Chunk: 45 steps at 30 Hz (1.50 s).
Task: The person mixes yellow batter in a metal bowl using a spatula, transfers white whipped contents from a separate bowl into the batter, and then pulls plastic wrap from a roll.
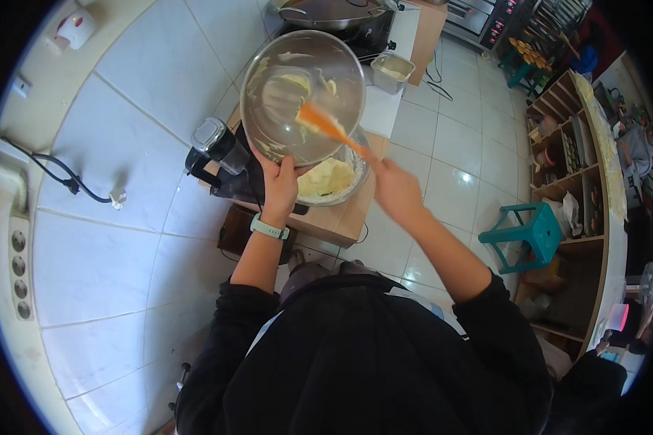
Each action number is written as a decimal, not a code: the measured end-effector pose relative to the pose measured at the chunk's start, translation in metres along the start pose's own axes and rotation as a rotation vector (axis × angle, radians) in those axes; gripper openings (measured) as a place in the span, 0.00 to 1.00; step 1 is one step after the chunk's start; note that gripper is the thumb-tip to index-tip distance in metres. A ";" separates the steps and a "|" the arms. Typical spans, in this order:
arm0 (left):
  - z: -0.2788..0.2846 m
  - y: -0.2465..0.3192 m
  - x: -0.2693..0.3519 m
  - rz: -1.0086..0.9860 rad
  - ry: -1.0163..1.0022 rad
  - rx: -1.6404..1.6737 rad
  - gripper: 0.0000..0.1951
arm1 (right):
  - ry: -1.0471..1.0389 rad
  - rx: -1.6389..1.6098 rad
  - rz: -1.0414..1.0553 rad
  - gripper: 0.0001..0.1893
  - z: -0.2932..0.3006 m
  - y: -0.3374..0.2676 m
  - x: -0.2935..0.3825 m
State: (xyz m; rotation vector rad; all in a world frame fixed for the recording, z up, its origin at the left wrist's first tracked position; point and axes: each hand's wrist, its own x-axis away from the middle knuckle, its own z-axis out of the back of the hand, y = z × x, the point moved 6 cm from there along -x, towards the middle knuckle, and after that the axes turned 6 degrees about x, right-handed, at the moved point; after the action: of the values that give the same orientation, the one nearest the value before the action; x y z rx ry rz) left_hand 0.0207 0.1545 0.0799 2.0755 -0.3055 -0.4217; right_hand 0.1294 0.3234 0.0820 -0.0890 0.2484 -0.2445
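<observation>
My left hand (279,184) grips the near rim of a metal mixing bowl (275,122), which is tilted so its inside faces me. Streaks of pale yellow batter or cream cling to the bowl's inner wall. In my right hand (396,187) is an orange spatula (322,120), its blade inside the tilted bowl and slightly blurred. Below it stands a second bowl (362,173), partly hidden by the first. A mound of pale yellow mixture (326,178) lies in that lower bowl.
A stand mixer (231,157) stands left of the bowls on a wooden table (337,223). Behind are a square metal container (393,73) and a wide pan (332,19) on a stove. To the right are a green stool (528,236) and wooden shelves (593,196). A person (586,54) is far back.
</observation>
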 end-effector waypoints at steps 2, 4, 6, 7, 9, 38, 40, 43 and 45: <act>0.001 0.000 0.001 0.018 -0.001 -0.011 0.41 | -0.095 -0.309 0.022 0.27 -0.006 -0.020 0.018; -0.006 0.000 0.010 0.025 -0.137 -0.042 0.43 | -0.125 -0.461 0.021 0.25 0.000 -0.031 0.028; -0.006 -0.001 0.008 0.000 -0.207 -0.071 0.45 | -0.155 -0.613 0.019 0.22 0.011 -0.038 0.029; -0.008 0.000 0.008 -0.030 -0.277 -0.099 0.47 | -0.248 -0.697 -0.005 0.21 0.013 -0.041 0.030; -0.008 -0.002 0.010 0.003 -0.296 -0.154 0.50 | -0.336 -0.781 -0.036 0.19 0.009 -0.041 0.032; 0.027 -0.013 -0.006 0.039 0.127 0.055 0.21 | 0.164 -0.348 0.077 0.28 0.055 -0.024 -0.021; 0.027 -0.010 -0.007 0.017 0.125 0.062 0.22 | 0.082 -0.090 -0.111 0.27 0.064 -0.009 -0.035; 0.015 -0.008 -0.004 0.016 0.163 0.104 0.24 | -0.026 -0.088 -0.086 0.26 0.034 -0.006 -0.023; 0.012 -0.014 -0.006 0.028 0.147 0.097 0.24 | -0.071 -0.238 -0.026 0.25 0.011 -0.014 -0.009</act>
State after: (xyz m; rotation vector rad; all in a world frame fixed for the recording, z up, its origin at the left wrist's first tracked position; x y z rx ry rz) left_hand 0.0111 0.1539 0.0630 2.1814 -0.2715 -0.2394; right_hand 0.1207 0.3126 0.0960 -0.3363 0.2049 -0.2362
